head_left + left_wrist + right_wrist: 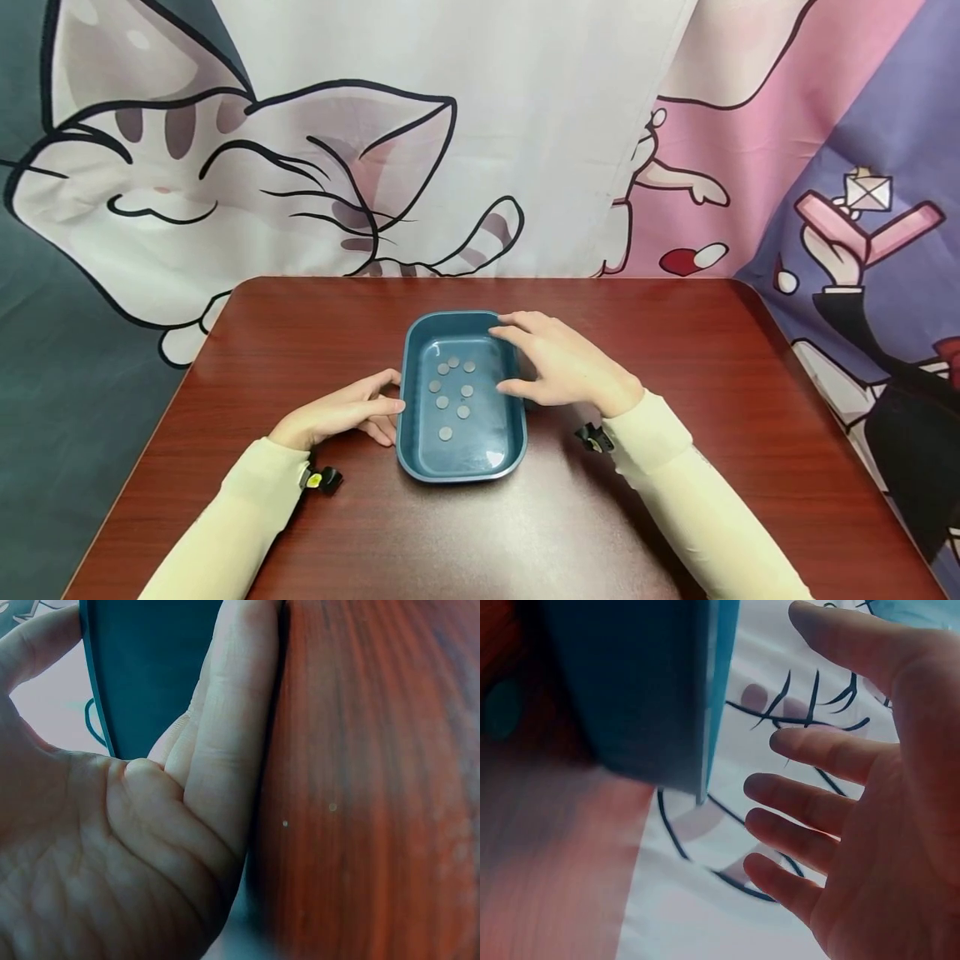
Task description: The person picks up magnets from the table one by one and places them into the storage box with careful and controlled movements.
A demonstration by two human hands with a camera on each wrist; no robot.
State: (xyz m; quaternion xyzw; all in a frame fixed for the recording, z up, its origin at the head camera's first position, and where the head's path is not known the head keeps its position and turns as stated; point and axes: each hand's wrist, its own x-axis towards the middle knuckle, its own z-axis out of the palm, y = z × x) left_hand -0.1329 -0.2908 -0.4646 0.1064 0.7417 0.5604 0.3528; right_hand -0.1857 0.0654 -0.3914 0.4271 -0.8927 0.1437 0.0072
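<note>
A blue rectangular tray [427,457] with rounded corners stands on the table. On its floor lie several small round grey discs [442,402] that look like coins, spread out singly or in loose pairs. My left hand [348,411] is at the tray's left side, thumb and fingertips at the outer wall; the left wrist view shows its fingers nearly straight along the tabletop. Over the right rim hovers my right hand [558,362], fingers spread and pointing toward the tray's inside. In the right wrist view its palm and fingers stand apart from the tray wall [637,690], holding nothing.
The dark red wooden table [322,333] extends around the tray. Behind it hangs a cloth [562,167] printed with cartoon figures. A small black device [322,480] is strapped at the left wrist, another [595,437] at the right.
</note>
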